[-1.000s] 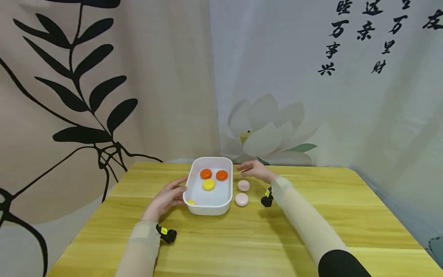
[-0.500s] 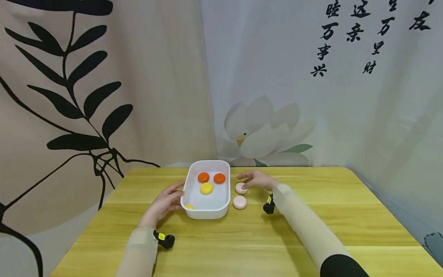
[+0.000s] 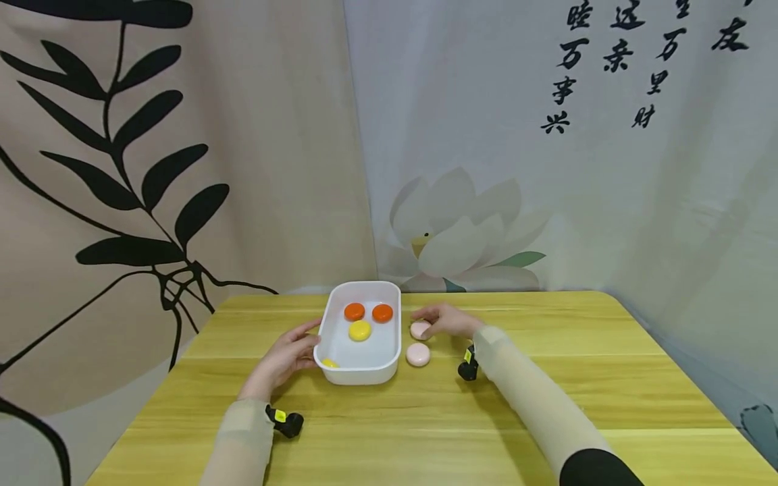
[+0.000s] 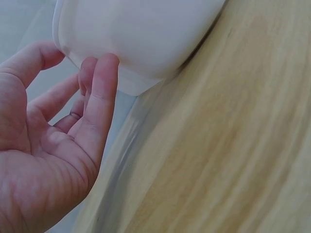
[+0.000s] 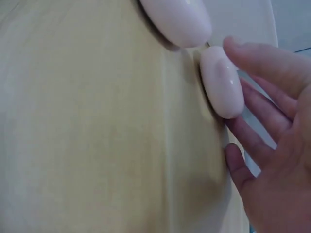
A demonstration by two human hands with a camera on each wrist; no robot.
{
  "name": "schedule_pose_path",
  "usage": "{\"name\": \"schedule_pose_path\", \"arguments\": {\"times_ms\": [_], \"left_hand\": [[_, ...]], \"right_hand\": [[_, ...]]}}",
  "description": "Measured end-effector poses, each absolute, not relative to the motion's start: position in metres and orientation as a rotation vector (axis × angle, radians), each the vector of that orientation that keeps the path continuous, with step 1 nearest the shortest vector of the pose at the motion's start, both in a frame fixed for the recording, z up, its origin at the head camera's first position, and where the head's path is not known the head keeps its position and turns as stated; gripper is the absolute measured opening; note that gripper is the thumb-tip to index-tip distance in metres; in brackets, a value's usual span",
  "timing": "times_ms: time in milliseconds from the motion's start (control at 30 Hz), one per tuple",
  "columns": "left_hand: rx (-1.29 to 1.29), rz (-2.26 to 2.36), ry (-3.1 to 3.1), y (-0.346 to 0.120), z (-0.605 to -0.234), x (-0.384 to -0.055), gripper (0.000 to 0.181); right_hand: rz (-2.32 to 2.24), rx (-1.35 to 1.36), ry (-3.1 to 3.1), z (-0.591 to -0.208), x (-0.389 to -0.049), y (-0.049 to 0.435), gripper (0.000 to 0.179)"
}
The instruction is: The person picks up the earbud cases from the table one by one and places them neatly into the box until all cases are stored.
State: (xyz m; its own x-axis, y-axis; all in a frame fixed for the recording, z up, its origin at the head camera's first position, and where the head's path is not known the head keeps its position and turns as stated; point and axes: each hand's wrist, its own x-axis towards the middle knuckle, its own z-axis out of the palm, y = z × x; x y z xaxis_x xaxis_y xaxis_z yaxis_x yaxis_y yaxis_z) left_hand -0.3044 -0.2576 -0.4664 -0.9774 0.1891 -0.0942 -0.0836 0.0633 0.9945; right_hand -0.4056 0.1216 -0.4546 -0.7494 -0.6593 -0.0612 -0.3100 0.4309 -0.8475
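Note:
A white plastic tub stands on the table with two orange rounded discs, one of them a whole orange disc, plus a yellow disc. A second yellow piece shows at its near left corner. My left hand is at the tub's left side; in the left wrist view its fingertips touch the outer wall. Right of the tub my right hand is around the farther glossy pink disc, thumb on one side, loosely bent fingers on the other. The nearer pink disc lies beside it.
The wooden table has its back edge just beyond the tub. Behind hangs a curtain printed with dark leaves, a pale flower and black characters. Small black cameras sit on both wrists, such as the right wrist camera.
My right hand has come down toward the near side, its thumb and fingers now about the farther pink disc. The left hand stays at the tub. The whole view has shifted slightly.

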Motion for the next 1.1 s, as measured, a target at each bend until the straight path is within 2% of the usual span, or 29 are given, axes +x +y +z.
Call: {"name": "schedule_pose_path", "arguments": {"times_ms": [667,1100], "left_hand": [[0.068,2.028,2.137,-0.255,-0.465,-0.303,0.059],[0.061,2.043,2.139,-0.255,-0.466,-0.304,0.058]], "right_hand": [[-1.229,-0.759,2.399,-0.467,-0.407,0.121,0.051],[-1.252,-0.682,2.458,-0.459,-0.407,0.120,0.049]]}}
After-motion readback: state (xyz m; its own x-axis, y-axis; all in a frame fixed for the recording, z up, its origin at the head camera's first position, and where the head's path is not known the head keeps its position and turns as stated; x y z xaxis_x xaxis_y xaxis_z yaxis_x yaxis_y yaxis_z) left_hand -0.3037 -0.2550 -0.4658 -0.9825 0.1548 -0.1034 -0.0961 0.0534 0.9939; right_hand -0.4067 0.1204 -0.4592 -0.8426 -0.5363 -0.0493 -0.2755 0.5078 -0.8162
